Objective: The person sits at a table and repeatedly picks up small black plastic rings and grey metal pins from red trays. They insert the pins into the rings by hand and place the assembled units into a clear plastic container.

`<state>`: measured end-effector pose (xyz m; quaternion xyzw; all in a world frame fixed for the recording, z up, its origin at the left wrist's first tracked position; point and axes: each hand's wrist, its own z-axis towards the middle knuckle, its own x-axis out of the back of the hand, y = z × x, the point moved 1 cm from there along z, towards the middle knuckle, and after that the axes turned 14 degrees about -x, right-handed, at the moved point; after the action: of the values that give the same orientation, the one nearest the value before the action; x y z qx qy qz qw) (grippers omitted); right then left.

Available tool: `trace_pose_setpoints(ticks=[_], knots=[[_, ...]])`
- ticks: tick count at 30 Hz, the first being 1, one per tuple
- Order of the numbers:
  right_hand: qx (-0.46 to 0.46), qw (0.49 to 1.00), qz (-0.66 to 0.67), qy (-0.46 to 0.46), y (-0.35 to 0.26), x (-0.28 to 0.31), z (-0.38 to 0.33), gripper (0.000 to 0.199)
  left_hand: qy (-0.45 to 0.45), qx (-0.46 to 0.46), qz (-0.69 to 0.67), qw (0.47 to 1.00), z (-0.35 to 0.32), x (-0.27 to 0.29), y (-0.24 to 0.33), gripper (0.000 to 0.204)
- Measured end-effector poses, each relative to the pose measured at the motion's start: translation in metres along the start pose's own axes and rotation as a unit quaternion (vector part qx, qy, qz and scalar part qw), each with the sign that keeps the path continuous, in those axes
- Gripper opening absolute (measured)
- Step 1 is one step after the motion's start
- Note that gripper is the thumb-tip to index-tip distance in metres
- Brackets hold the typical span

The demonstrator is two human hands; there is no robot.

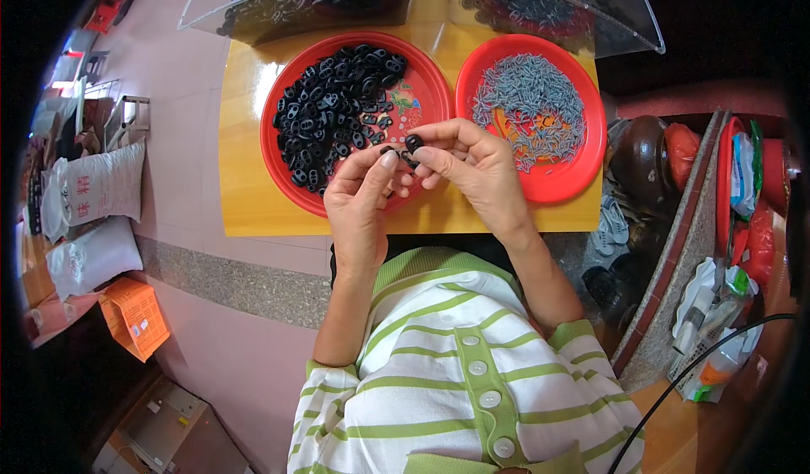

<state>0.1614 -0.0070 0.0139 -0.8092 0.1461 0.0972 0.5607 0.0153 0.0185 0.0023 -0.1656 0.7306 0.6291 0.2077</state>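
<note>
Just above the near rim of the red round tray (442,77) on the left, my two hands meet in front of me. Between my right hand's (481,174) thumb and fingers is a small black oval plastic piece (413,143). My left hand (359,195) pinches a small black plastic piece (388,149) right beside it; whether the two pieces are joined cannot be made out. Many black two-holed oval plastic pieces (325,111) are heaped in the left tray. A second red tray (595,157), on the right, holds a pile of small grey screws (531,94).
Two clear plastic bins (337,10) of black pieces and screws stand at the table's far edge. The yellow wooden table (245,187) ends just before my body. White sacks (97,187) lie at left; a brown jar (639,153) and a low wall (675,238) stand at right.
</note>
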Motion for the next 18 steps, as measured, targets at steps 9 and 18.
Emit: trace_pose_setpoints(ticks=[9, 18], knots=[[-0.006, 1.0, 0.012, -0.008, 0.001, -0.0001, 0.0007, 0.022, -0.014, -0.017, 0.017, 1.0, 0.0, 0.001, -0.0018, 0.013], [-0.009, 1.0, -0.014, 0.009, 0.0012, -0.002, -0.0008, 0.022, -0.015, -0.004, 0.019, 1.0, -0.0002, 0.0015, -0.0043, 0.015]])
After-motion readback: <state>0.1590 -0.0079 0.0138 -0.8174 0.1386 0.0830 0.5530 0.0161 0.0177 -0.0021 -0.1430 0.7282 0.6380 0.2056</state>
